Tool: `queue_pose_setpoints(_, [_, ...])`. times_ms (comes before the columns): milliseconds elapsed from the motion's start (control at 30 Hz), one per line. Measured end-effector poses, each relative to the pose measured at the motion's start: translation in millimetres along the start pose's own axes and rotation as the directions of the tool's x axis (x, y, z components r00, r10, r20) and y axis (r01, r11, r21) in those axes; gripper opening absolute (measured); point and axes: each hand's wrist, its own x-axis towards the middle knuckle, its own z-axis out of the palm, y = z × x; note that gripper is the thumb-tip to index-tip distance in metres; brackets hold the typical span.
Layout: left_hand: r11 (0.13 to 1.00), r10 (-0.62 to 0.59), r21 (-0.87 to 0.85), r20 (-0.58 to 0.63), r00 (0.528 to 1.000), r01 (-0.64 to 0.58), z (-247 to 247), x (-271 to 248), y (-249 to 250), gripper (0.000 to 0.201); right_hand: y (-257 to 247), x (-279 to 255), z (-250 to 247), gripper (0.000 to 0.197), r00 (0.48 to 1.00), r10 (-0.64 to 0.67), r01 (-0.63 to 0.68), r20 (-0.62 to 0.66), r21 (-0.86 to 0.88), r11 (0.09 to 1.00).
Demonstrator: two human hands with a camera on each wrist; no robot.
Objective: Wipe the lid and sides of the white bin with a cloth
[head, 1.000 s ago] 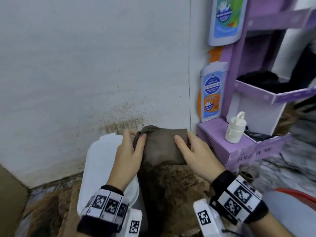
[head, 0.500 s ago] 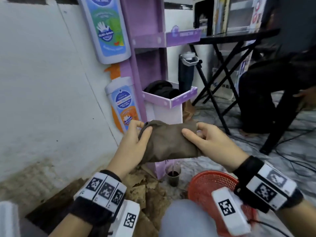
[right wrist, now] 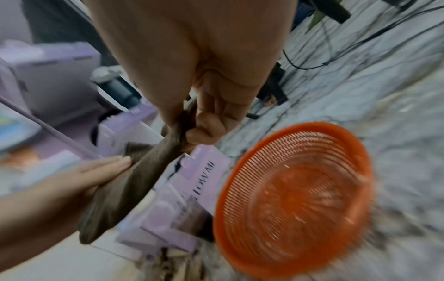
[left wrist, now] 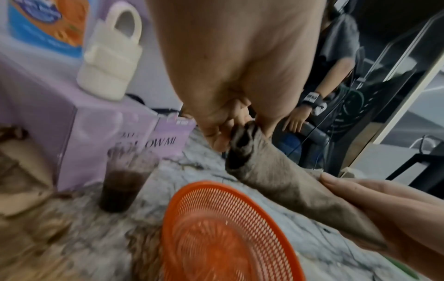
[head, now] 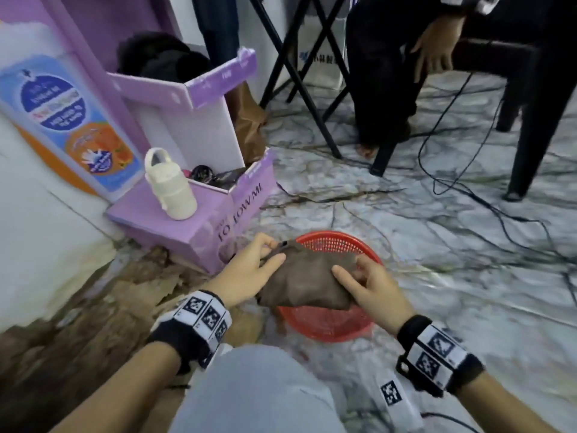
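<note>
A folded brown cloth (head: 307,281) hangs between both hands, just above a red mesh basket (head: 327,320) on the floor. My left hand (head: 249,270) pinches the cloth's left end between thumb and fingers; the left wrist view shows that pinch on the rolled cloth end (left wrist: 242,150). My right hand (head: 371,289) grips the right end, with fingers curled round the cloth (right wrist: 168,155) in the right wrist view. The white bin is out of every current view.
A purple cardboard stand (head: 193,220) with a cream bottle (head: 170,185) stands left of the basket. A cup of dark liquid (left wrist: 122,186) sits at its foot. Cables (head: 468,195) cross the marble floor. A seated person (head: 390,57) and black table legs (head: 312,89) are behind.
My view swung right and down, away from the wall and white bin. Both hands carried the cloth rightward and lowered it over the red basket.
</note>
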Motion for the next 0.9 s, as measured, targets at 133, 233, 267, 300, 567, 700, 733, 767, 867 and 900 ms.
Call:
queue_pose_setpoints(133, [0.999, -0.041, 0.025, 0.082, 0.996, 0.039, 49, 2, -53, 0.01, 64, -26, 29, 0.028, 0.993, 0.11, -0.114, -0.042, -0.109, 0.987])
queue_pose_setpoints(233, [0.998, -0.058, 0.038, 0.11, 0.992, 0.054, 79, -4, -81, 0.011, 86, -41, 44, 0.021, 0.986, 0.158, -0.163, -0.049, -0.117, 0.98])
queue_pose_setpoints(267, [0.996, -0.075, 0.049, 0.118, 0.99, 0.07, 86, -5, -87, 0.01, 90, -44, 48, 0.023, 0.983, 0.17, -0.178, -0.064, -0.139, 0.974])
queue_pose_setpoints(300, [0.993, -0.099, 0.07, 0.116, 0.988, 0.091, 91, -6, -90, 0.009, 95, -47, 51, 0.025, 0.98, 0.177, -0.191, -0.09, -0.168, 0.967])
queue_pose_setpoints(567, [0.983, -0.015, 0.181, -0.079, 0.997, 0.029, 115, -7, -101, 0.015, 118, -62, 69, 0.025, 0.964, 0.198, -0.24, -0.175, -0.266, 0.934])
queue_pose_setpoints(700, [0.987, -0.091, 0.116, -0.198, 0.976, 0.115, 120, -6, -107, 0.026, 119, -64, 69, 0.028, 0.955, 0.219, -0.257, -0.2, -0.184, 0.949])
queue_pose_setpoints(733, [0.99, -0.099, 0.08, -0.22, 0.97, 0.119, 121, -7, -108, 0.031, 116, -65, 68, 0.028, 0.954, 0.219, -0.254, -0.203, -0.165, 0.953])
queue_pose_setpoints(767, [0.991, -0.105, 0.061, -0.237, 0.966, 0.123, 122, -6, -108, 0.034, 116, -66, 67, 0.028, 0.952, 0.225, -0.257, -0.205, -0.144, 0.956])
queue_pose_setpoints(867, [0.993, -0.099, 0.029, -0.27, 0.958, 0.111, 121, -8, -113, 0.033, 114, -67, 63, 0.026, 0.95, 0.229, -0.255, -0.212, -0.105, 0.961])
queue_pose_setpoints(900, [0.994, -0.101, 0.018, -0.279, 0.955, 0.111, 120, -10, -113, 0.032, 113, -68, 62, 0.024, 0.947, 0.232, -0.259, -0.222, -0.099, 0.961])
